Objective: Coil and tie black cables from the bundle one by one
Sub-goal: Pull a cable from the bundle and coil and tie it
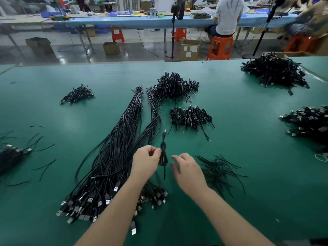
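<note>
A long bundle of straight black cables (122, 139) lies on the green table (248, 157), USB plugs fanned out at the near end. My left hand (145, 160) pinches a small coiled black cable (163, 153) and holds it upright above the table. One connector end sticks up from the coil and a tail hangs below. My right hand (188, 171) hovers just right of the coil, fingers loosely spread, holding nothing. A heap of thin black tie wires (220, 171) lies right of that hand.
Piles of coiled cables sit ahead (174, 87), (190, 116), at the left (78, 95) and at the far right (274, 71), (308, 121). More plugs and loose wires lie at the left edge (12, 155). Beyond the table a person sits on an orange stool (220, 47).
</note>
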### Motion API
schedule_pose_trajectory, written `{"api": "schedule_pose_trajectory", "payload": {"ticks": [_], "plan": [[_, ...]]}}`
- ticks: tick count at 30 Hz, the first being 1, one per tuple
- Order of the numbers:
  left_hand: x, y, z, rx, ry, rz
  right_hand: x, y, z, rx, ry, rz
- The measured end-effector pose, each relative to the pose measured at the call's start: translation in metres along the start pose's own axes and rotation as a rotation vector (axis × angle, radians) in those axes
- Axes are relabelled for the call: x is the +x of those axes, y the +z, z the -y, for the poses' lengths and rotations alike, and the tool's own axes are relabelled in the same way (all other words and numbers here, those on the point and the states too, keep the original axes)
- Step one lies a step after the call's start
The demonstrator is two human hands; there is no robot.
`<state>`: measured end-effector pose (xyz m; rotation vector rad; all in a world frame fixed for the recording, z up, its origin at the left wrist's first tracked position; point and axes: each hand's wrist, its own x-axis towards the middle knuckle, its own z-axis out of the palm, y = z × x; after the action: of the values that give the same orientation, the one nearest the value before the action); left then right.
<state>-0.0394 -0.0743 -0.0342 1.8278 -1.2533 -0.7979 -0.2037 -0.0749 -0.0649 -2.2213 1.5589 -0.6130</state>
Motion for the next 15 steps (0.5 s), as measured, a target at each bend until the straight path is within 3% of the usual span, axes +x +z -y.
{"api": "schedule_pose_trajectory", "payload": {"ticks": [5,9,15], "plan": [[0.054,0.019,-0.016,-0.046,-0.045,-0.05,0.004,0.031,-0.017,-0.326,-0.171,0.084],[0.106,0.045,-0.042,-0.057,-0.044,-0.049,0.002,0.04,-0.022,-0.298,-0.18,-0.056],[0.171,0.089,-0.077,0.063,-0.055,-0.025,0.002,0.043,-0.025,-0.294,-0.189,-0.063]]}}
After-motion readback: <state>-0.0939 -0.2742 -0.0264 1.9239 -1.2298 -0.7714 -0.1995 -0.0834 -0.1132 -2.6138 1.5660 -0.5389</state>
